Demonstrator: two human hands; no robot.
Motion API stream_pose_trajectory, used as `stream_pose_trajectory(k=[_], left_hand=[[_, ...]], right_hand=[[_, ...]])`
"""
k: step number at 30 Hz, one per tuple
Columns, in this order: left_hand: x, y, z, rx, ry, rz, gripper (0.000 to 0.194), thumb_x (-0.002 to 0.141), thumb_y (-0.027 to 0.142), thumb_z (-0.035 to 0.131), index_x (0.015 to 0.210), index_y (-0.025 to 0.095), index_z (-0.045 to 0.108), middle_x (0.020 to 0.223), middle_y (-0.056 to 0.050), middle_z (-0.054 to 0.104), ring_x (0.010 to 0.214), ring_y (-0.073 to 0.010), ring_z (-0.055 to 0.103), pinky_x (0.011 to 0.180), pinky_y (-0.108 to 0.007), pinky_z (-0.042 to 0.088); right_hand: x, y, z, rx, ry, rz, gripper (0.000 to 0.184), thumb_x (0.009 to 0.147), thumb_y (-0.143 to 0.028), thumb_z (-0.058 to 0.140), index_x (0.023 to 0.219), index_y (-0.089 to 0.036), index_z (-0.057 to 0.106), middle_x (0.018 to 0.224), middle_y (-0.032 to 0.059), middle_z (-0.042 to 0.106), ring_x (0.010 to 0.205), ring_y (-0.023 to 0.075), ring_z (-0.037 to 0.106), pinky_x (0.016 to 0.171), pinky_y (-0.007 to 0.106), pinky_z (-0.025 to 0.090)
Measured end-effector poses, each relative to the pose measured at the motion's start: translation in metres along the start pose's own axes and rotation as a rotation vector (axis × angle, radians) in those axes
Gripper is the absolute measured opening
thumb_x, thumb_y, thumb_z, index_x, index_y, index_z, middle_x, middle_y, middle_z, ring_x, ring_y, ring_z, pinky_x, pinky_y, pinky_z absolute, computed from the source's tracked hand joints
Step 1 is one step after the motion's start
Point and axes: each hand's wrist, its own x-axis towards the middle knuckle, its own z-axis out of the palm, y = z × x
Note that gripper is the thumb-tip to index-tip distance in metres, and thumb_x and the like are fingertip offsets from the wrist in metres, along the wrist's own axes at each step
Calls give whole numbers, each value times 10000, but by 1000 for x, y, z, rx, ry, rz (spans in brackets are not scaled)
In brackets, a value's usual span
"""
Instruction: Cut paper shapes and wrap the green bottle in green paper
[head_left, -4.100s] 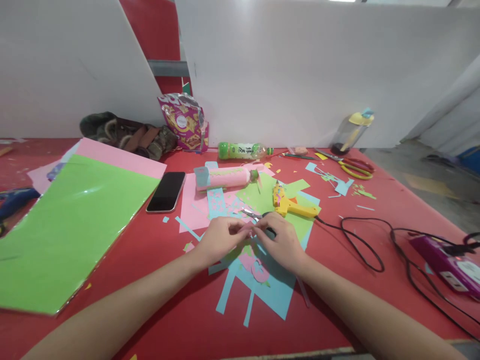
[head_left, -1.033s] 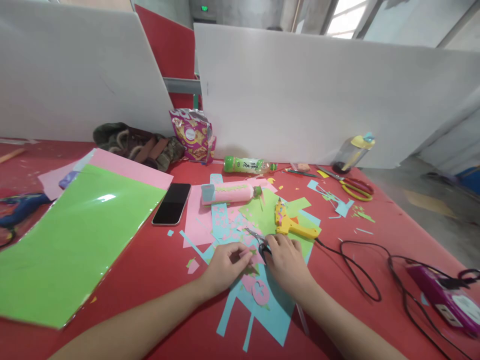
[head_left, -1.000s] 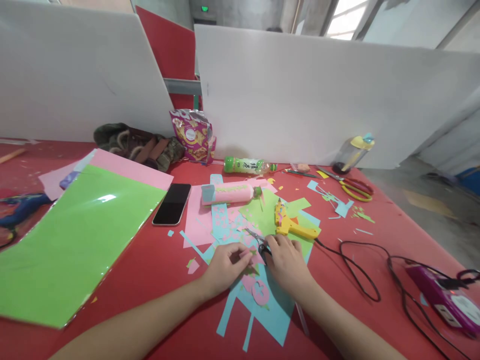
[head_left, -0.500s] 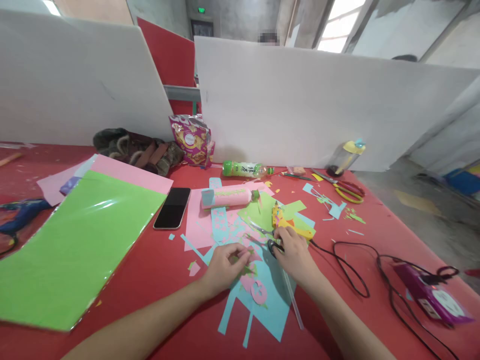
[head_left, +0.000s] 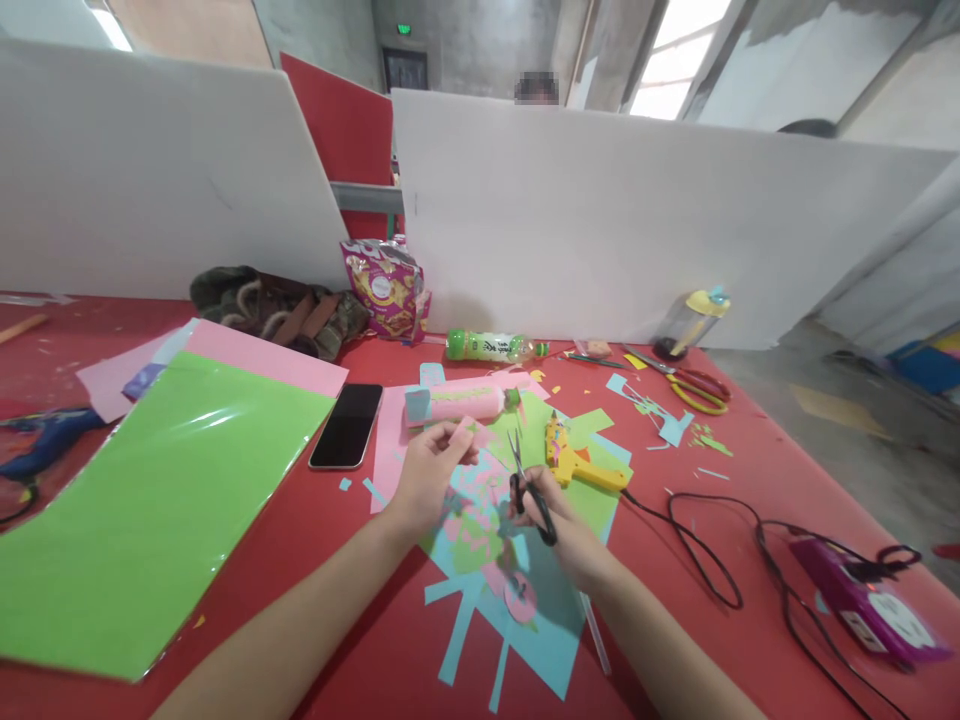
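My left hand (head_left: 426, 472) is raised above the red table (head_left: 315, 540) and pinches a small pink paper piece (head_left: 463, 432) between thumb and fingers. My right hand (head_left: 551, 515) grips small black-handled scissors (head_left: 525, 482), blades pointing up and away, just right of the pink piece. Below both hands lie cut blue, green and pink paper scraps (head_left: 495, 590). A pink-wrapped bottle (head_left: 457, 403) lies just beyond my left hand, and a yellow glue gun (head_left: 571, 456) rests right of the scissors.
A black phone (head_left: 347, 438) and green and pink sheets (head_left: 150, 480) lie to the left. A black cord (head_left: 705, 560) runs to a purple power strip (head_left: 870, 605) at right. Red-yellow scissors (head_left: 697, 385), a green bottle (head_left: 487, 346), a snack bag (head_left: 382, 285) and white boards (head_left: 645, 220) stand behind.
My right hand took up the black scissors from the table and lifted them. My left hand rose from the scraps with the pink piece. The camera tilted up.
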Motion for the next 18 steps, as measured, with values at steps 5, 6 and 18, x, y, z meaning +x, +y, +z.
stream_pose_trajectory(k=[5, 6, 18], left_hand=[[12, 10, 6, -16, 58, 62, 164, 691, 258, 513, 587, 144, 457, 547, 48, 455, 530, -60, 457, 561, -184, 403], [14, 10, 6, -6, 62, 73, 153, 691, 245, 508, 587, 145, 456, 543, 49, 451, 528, -60, 450, 556, -182, 396], [5, 1, 8, 268, -28, 72, 147, 707, 215, 443, 575, 161, 410, 520, 51, 416, 491, -72, 388, 482, -188, 323]], right_hand=[[2, 8, 20, 145, -44, 14, 374, 651, -501, 582, 774, -221, 366, 738, -30, 420, 657, 110, 469, 618, 260, 387], [3, 9, 22, 145, -54, 14, 368, 657, -488, 584, 775, -222, 359, 728, -33, 417, 642, 106, 461, 600, 253, 381], [0, 16, 25, 47, -89, -33, 422, 640, -567, 545, 782, -230, 335, 724, -25, 390, 616, 114, 416, 517, 238, 317]])
